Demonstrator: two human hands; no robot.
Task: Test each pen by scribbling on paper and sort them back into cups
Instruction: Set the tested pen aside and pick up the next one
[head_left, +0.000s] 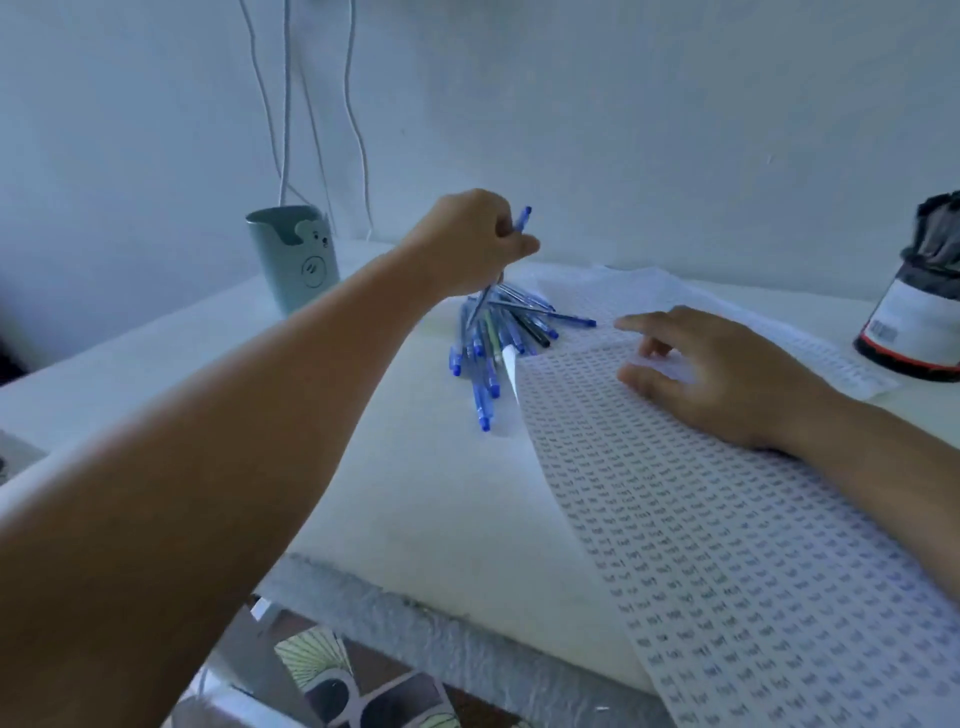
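A heap of several blue pens (498, 332) lies on the white table (405, 467), at the far left edge of a printed paper sheet (701, 519). My left hand (467, 244) hovers just above the heap and grips one blue pen (521, 221), whose capped end sticks up past my fingers while its lower part slants down to the pile. My right hand (727, 374) rests flat on the paper with fingers spread. A pale green cup with a bear face (293, 260) stands at the back left. A dark-wrapped container (919, 312) with dark pens stands at the far right.
White cables (291, 104) hang down the wall behind the green cup. The table's front edge (467, 639) runs across the lower frame, with a patterned floor (363, 686) below it. A grey object (15, 457) shows at the left edge.
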